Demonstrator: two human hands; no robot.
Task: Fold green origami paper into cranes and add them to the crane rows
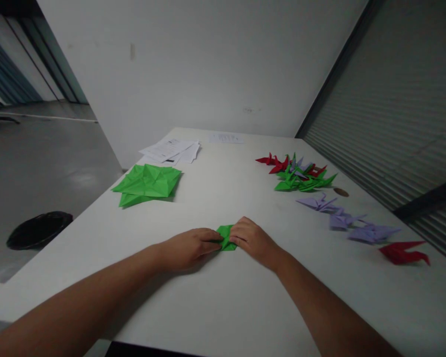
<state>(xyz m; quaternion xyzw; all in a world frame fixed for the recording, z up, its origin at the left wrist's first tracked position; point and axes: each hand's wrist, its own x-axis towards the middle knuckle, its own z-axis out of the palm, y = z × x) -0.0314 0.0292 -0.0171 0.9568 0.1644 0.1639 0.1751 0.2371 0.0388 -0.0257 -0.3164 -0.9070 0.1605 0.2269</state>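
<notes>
A small folded piece of green origami paper (pixel 226 238) lies on the white table (pixel 223 302) between my hands. My left hand (pixel 193 248) is on its left side, fingers together and pressed onto the paper. From the right, my right hand (pixel 252 241) pinches the opposite side with bent fingers. The fingertips of both hands cover parts of the paper. Several creased green sheets (pixel 148 181) rest in a stack at the left, apart from my hands.
A heap of red, green and purple paper cranes (pixel 303 173) sits at the back right. Purple cranes (pixel 371 233) and a red crane (pixel 403 253) line the right side. Printed papers (pixel 171 149) lie at the back left. A black-lined bin (pixel 39 230) stands on the floor.
</notes>
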